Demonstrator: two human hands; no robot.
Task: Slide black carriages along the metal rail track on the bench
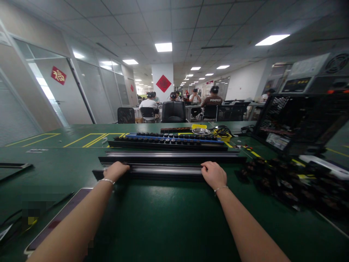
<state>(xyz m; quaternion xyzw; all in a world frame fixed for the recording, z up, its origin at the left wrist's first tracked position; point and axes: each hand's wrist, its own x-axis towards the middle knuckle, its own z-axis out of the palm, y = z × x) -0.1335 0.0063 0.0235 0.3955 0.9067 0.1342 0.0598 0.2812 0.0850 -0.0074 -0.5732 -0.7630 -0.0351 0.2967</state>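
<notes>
A long black rail with a shiny metal strip [166,170] lies across the green table [163,218] in front of me. My left hand [116,171] is closed over its left part, fingers curled on the near edge. My right hand [214,174] grips the same rail further right, fingers bent over its top. A second, longer black rail [171,156] lies just behind it. Beyond that sit two more rails [169,140] filled with rows of dark round parts.
A pile of small black parts [286,182] lies at the right, below a black open frame box [297,123]. A metal bowl [201,131] and a yellow item sit at the back. A dark phone or tablet [58,218] lies near left. Several people sit at desks far behind.
</notes>
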